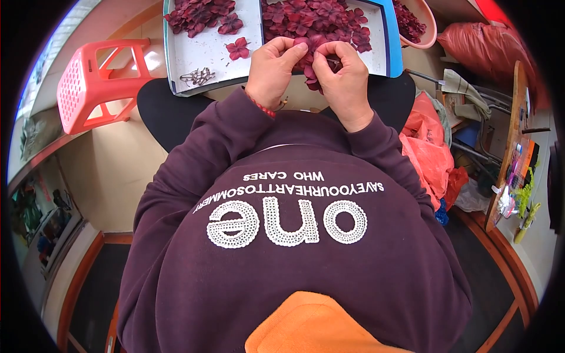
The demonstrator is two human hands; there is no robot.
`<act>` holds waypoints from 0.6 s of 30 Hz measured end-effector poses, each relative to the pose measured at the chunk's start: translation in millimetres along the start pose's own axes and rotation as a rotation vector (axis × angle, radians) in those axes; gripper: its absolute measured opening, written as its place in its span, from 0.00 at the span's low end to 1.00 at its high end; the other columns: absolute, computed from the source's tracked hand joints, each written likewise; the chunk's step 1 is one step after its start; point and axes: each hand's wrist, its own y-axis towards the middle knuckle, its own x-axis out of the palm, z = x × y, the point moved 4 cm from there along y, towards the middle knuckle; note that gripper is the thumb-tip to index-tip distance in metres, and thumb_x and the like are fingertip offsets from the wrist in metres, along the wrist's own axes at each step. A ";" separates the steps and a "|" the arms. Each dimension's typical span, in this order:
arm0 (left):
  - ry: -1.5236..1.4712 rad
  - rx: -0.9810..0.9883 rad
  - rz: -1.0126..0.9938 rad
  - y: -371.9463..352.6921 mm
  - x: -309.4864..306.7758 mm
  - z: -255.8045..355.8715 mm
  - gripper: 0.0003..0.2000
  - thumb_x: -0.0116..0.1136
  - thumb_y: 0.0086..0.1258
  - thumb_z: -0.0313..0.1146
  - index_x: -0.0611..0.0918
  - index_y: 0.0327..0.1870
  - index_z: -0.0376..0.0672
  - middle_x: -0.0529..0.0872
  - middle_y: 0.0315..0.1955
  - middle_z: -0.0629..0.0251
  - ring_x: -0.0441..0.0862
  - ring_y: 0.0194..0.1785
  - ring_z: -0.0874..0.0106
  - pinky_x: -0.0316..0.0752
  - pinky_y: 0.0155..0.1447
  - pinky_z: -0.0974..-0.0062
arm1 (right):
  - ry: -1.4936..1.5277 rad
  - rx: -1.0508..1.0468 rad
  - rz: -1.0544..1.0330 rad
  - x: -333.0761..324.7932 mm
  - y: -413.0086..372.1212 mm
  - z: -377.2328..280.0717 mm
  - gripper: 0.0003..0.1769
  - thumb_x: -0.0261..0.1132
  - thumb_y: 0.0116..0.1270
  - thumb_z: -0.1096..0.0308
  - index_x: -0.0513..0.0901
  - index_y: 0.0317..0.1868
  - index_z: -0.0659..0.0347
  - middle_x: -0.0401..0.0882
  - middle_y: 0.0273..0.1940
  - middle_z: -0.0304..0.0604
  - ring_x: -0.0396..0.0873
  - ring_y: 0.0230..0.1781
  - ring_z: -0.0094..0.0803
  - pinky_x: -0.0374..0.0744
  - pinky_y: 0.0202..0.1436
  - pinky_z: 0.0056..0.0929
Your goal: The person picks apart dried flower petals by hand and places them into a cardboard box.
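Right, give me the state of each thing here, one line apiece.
Left hand: closed, pinching the flower.
Right hand: closed, pinching the same flower.
Flower: held between both hands.
Left tray: partly filled, petals heaped at its far end.
Right tray: heaped with petals.
Basin: holding petals.
Stool: upright.

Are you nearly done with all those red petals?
Not nearly. Done: no finished pile is clear to see. In hand: the left hand and right hand pinch a bunch of dark red fabric petals. To do: the blue-rimmed tray is heaped with loose petals.
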 end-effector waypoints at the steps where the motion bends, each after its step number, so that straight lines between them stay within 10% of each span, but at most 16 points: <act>1: -0.001 0.003 -0.003 0.1 0.1 -1.3 0.04 0.59 0.67 0.29 0.82 0.39 0.39 0.82 0.31 0.70 0.75 0.31 0.82 0.71 0.39 0.88 | -0.018 -0.030 0.011 -0.3 0.1 -1.0 0.04 0.62 0.53 0.79 0.76 0.30 0.63 0.76 0.27 0.39 0.70 0.21 0.29 0.71 0.27 0.26; 18: 0.227 0.443 0.072 -20.8 12.2 14.0 0.04 0.62 0.59 0.21 0.83 0.35 0.36 0.84 0.28 0.67 0.77 0.30 0.78 0.75 0.41 0.82 | -0.144 -0.355 0.180 -2.1 -3.9 -18.5 0.08 0.63 0.50 0.82 0.76 0.31 0.62 0.75 0.30 0.41 0.70 0.24 0.31 0.72 0.29 0.25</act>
